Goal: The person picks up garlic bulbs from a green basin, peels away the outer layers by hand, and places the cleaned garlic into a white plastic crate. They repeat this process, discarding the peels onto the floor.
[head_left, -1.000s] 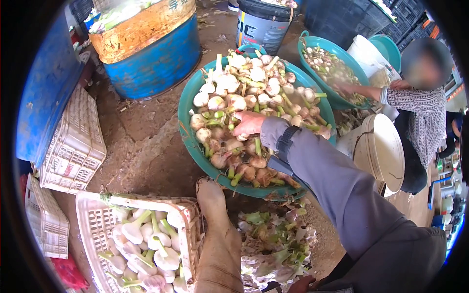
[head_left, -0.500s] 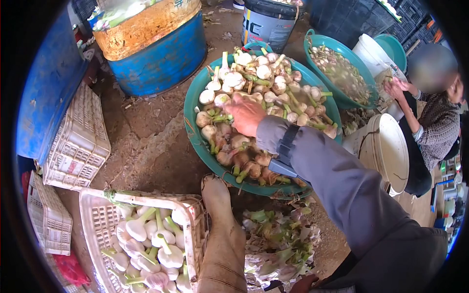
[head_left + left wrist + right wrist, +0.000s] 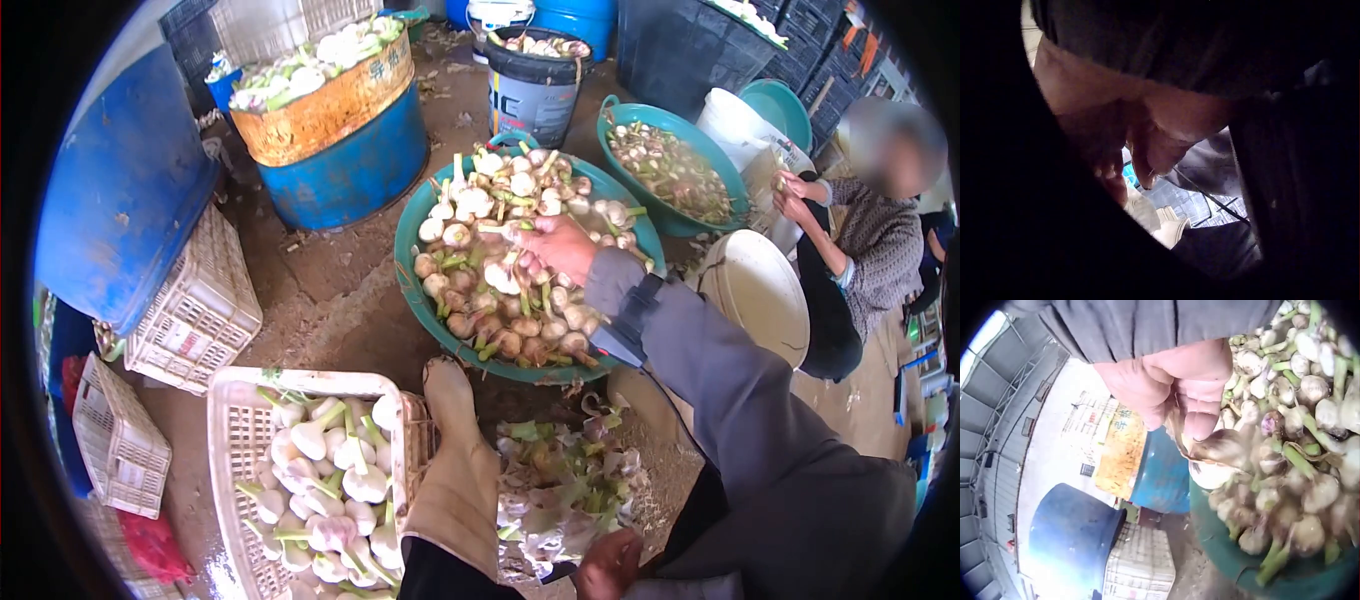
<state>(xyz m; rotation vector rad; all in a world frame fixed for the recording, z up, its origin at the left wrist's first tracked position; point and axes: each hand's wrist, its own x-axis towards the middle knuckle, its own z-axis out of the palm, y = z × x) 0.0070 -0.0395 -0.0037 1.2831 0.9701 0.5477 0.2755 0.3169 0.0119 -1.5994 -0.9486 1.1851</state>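
Observation:
My right hand (image 3: 560, 245) is above the green tub (image 3: 408, 270) of garlic, its fingers and thumb pinching a garlic bulb (image 3: 503, 277). In the right wrist view the hand (image 3: 1172, 381) grips that bulb (image 3: 1213, 474) by its loose, dry outer skin, over the tub's edge (image 3: 1210, 534). Down by my lap, my left hand (image 3: 608, 565) has its fingers bent. Dark and partly hidden by the sleeve, the left hand (image 3: 1129, 119) shows a thin dark line near its fingertips; whether it holds anything is unclear.
A white crate (image 3: 232, 470) of cleaner garlic stands left of my boot (image 3: 455, 440). Peeled leaves (image 3: 570, 480) lie right of the boot. Beyond are a blue drum (image 3: 350, 170), a grey bucket (image 3: 530, 105) and a second tub (image 3: 735, 180); a seated person (image 3: 870, 245) is at right.
My right hand has risen from among the bulbs and now holds one. The camera view has shifted. The other person's hands have left the second tub and come together.

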